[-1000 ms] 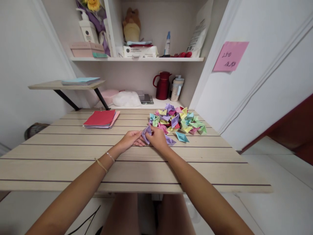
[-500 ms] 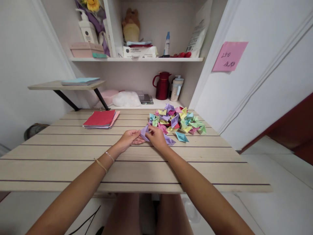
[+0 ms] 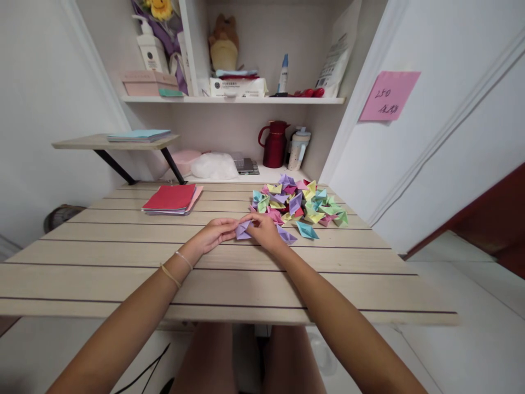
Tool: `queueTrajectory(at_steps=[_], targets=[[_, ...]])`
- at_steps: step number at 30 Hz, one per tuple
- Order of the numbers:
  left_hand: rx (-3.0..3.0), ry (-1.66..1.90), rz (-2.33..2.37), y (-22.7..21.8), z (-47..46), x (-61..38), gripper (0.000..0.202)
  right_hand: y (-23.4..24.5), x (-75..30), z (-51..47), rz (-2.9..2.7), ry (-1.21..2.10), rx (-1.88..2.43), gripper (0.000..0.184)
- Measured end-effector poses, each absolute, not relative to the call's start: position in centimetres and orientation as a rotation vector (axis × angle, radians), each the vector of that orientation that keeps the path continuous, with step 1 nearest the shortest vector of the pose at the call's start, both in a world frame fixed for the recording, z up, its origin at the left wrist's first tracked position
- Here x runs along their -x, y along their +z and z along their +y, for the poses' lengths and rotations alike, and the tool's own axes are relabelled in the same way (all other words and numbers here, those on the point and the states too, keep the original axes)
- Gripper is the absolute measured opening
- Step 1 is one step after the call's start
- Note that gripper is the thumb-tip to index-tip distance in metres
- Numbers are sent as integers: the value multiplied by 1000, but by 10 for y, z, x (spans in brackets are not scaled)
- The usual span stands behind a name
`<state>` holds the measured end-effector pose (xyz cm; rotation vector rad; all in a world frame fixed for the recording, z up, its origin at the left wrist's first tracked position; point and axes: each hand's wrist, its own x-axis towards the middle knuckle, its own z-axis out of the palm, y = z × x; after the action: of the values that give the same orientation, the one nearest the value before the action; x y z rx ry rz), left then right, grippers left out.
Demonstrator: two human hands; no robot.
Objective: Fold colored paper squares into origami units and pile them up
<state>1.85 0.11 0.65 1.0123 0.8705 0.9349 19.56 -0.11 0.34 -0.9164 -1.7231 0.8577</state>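
My left hand [image 3: 214, 236] and my right hand [image 3: 263, 232] meet over the middle of the wooden table [image 3: 123, 262]. Both pinch a small folded purple paper piece [image 3: 243, 230] between their fingertips, low over the tabletop. Just beyond my right hand lies a heap of folded paper boats [image 3: 299, 202] in purple, pink, yellow, green and blue. One purple boat [image 3: 286, 236] and one blue boat [image 3: 307, 230] lie at the heap's near edge, beside my right hand.
A stack of red and pink paper sheets [image 3: 171, 198] lies at the table's far left. Behind are a red jug [image 3: 274, 144], a cup [image 3: 298, 148], shelves with boxes and bottles, and a side shelf [image 3: 102, 143]. A pink note [image 3: 389, 95] hangs on the right wall.
The purple paper piece has gone from held up and open to flatter and lower between my fingertips. Both hands stay in the same spot.
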Motion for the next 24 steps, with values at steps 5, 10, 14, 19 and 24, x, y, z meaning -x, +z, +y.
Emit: queueTrajectory(at_steps=[5,10,14,19,24], targets=[[-1015,971,945,9,1,-19,16,-1,-192,0,-1515,1138,908,33],[-1017,991,954,8,4,-16,18,2,-193,-1,-1583,1111,876,34],[-1070,875,918,7,2,-15,19,3,-196,-2,-1752,875,873,20],[-1069,841,874,7,0,-16,21,8,-196,-5,-1777,798,901,17],[-1049,907,916,7,1,-18,18,12,-195,-6,-1827,702,890,20]])
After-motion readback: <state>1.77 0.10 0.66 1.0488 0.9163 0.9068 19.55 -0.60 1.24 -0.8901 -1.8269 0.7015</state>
